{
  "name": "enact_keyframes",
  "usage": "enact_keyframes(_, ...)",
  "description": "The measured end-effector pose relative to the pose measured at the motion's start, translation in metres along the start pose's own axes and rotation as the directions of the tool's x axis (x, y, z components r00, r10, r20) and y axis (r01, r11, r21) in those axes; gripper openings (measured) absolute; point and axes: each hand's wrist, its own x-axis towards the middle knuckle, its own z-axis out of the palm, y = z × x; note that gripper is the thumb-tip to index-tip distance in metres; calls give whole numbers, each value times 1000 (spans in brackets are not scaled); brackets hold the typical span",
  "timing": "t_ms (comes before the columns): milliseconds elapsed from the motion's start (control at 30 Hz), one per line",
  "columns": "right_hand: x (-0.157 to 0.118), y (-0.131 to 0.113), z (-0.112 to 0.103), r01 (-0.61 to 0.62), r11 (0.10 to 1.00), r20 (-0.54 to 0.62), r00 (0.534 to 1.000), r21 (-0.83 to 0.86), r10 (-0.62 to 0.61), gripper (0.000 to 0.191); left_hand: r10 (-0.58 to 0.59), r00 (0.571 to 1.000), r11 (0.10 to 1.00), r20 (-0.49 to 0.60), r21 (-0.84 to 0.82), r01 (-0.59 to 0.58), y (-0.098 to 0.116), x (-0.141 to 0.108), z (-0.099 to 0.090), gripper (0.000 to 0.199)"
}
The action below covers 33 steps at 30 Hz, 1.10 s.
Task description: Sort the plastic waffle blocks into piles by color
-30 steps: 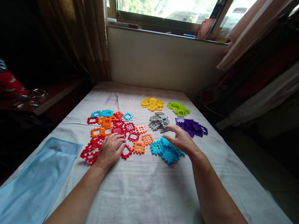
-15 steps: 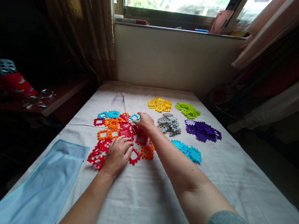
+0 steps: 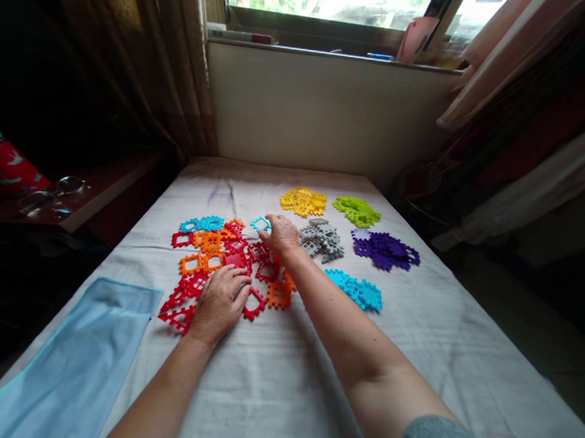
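My left hand rests with fingers stretched out over the mixed heap, touching red notched plastic building tiles. My right hand is reached further forward, its fingers closed on the edge of a light-blue square-framed tile at the back of the heap. Some fingertips of that hand are hidden behind it. Around both hands lie red tiles and orange tiles, several overlapping. More blue tiles sit at the heap's back left.
Sorted piles of the same tiles lie to the right: yellow, green, grey, purple and blue. A light-blue cloth covers the bed's left front. Glasses rest on a side table.
The view has turned slightly, moving the scene leftward. My right hand has shifted the light-blue square tile a little away from the heap. The left hand stays in place on the red tiles.
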Motion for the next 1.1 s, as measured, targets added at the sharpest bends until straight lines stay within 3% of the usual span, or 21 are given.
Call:
enact_keyframes(100,-27,25,-19,72,995,-99,993,71,-65,46,-2,1000,1000,5,-5,2,0,0,0,21)
enact_keyframes(267,-98,98,-44,107,989,-301,951,100,-73,44,-6,1000,1000,14,-5,7,0,1,-1,23)
enact_keyframes(367,-142,133,-45,110,992,-405,911,63,-76,43,-6,1000,1000,23,4,6,0,1,-1,24)
enact_keyframes(467,-173,145,-36,137,990,-430,893,-15,-130,42,-7,1000,999,21,33,7,2,1,-2,25)
enact_keyframes(667,-197,142,-21,152,980,-382,904,-129,-191,42,-7,998,990,59,143,-2,9,1,-8,30)
enact_keyframes(800,-201,138,-25,119,986,-361,920,-118,-154,42,-15,998,981,62,192,3,11,0,-10,28)
enact_keyframes(900,-196,122,-33,109,990,-324,937,-93,-134,39,-25,999,976,46,216,14,13,-1,-11,25)
enact_keyframes(967,-186,102,-41,134,987,-232,961,-88,-151,38,-16,999,975,37,223,8,15,-3,-12,24)
enact_keyframes(1100,-157,56,-50,114,979,66,992,-170,-104,42,-11,1000,979,25,205,5,14,-6,-14,24)
